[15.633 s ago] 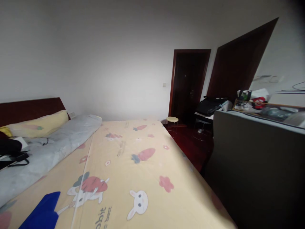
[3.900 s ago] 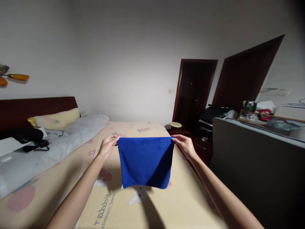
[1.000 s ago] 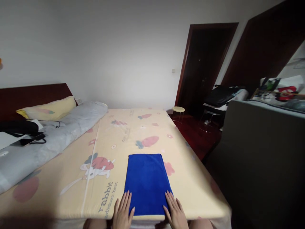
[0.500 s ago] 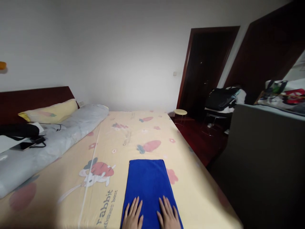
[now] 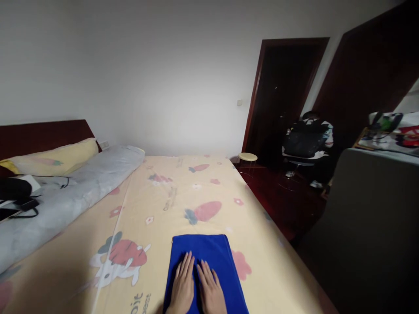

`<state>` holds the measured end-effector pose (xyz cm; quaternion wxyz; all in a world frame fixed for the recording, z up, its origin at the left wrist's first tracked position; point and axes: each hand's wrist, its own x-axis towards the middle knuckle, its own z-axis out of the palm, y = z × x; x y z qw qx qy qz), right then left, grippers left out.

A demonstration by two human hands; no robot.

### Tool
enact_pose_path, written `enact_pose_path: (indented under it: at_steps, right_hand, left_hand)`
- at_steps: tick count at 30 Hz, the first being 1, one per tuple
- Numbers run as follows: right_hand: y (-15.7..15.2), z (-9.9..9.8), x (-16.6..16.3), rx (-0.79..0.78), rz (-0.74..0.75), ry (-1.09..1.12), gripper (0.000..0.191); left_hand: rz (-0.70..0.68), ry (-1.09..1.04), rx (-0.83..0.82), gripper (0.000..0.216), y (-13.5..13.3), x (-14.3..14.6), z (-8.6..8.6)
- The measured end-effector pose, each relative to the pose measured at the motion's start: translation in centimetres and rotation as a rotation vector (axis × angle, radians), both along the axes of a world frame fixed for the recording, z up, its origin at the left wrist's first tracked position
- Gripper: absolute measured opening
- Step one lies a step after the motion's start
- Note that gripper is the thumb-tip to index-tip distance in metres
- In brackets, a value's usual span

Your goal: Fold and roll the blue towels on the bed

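A blue cloth point(image 5: 209, 246), its outline a long rectangle, lies flat on the bed's patterned sheet point(image 5: 268, 270). On its left half rests my left hand point(image 5: 183, 279), palm down, fingers stretched out. My right hand point(image 5: 210, 285) lies flat beside it near the middle of the cloth, its fingers extended too. A narrow gap separates the two hands. Neither one grips anything. The near end of the cloth runs out of the picture at the bottom.
A rolled grey quilt point(image 5: 81, 187) and a yellow pillow point(image 5: 55, 157) lie along the headboard point(image 5: 46, 135), with dark devices and cables. To the right stand a round stool point(image 5: 248, 157), a chair holding a black bag point(image 5: 303, 141), and a dark grey panel point(image 5: 356, 218).
My hands have come closer together and farther up the cloth, the right one shifting left. The view has also moved a little, so the cloth sits lower in the picture.
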<state>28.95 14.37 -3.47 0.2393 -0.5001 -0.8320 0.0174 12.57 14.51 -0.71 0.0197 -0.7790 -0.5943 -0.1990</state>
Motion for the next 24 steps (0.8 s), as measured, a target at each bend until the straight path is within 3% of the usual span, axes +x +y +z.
enact_pose_path:
  at_steps: [2, 5, 9, 13, 16, 18, 22, 24]
  right_hand:
    - [3.3, 1.4, -0.5, -0.109, 0.017, -0.009, 0.051]
    - [7.4, 2.4, 2.1, -0.260, -0.122, -0.031, 0.055]
    - [10.6, 2.1, 7.1, -0.335, -0.340, -0.063, 0.061]
    - [11.2, 1.8, 8.0, -0.309, -0.429, -0.117, 0.065]
    - [10.1, 2.0, 6.5, -0.237, -0.518, -0.122, 0.063]
    - [8.1, 1.6, 5.2, -0.147, -0.437, -0.073, 0.060]
    - [0.9, -1.4, 3.3, 0.073, 0.013, 0.018, 0.052]
    - [-3.2, -3.3, 3.2, 0.105, 0.035, 0.056, 0.047]
  left_hand:
    - [0.058, 0.021, -0.082, 0.058, 3.4, 0.1, 0.9]
    - [0.208, 0.072, -0.201, 0.053, 6.9, -1.3, 1.0]
    - [0.321, 0.130, -0.247, 0.055, 8.4, -3.6, 0.5]
    - [0.327, 0.179, -0.284, 0.055, 8.7, -3.9, 1.1]
    - [0.358, 0.238, -0.225, 0.053, 8.0, -2.6, 1.7]
    - [0.299, 0.234, -0.114, 0.053, 6.2, -1.2, 1.2]
    - [0.002, 0.146, 0.044, 0.060, -0.6, 2.1, -3.1]
    - [-0.004, 0.092, 0.056, 0.062, -4.3, 3.0, -5.8]
